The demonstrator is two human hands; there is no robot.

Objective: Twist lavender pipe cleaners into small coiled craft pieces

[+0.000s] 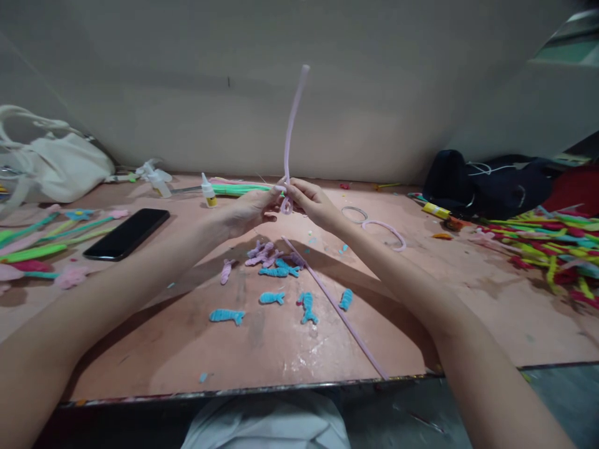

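Note:
A pale purple fuzzy stem stands up from between my hands, with a small loop at its lower end. My left hand pinches the stem near that loop from the left. From the right, my right hand has its fingers closed on the same stem. Below my hands lie purple twisted pieces and several blue fish-shaped pieces. A straight purple stem slants across the table to its front edge.
On the pink table are a phone, a glue bottle, green stems and a purple ring. A white bag sits at left, a dark bag and colourful stems at right.

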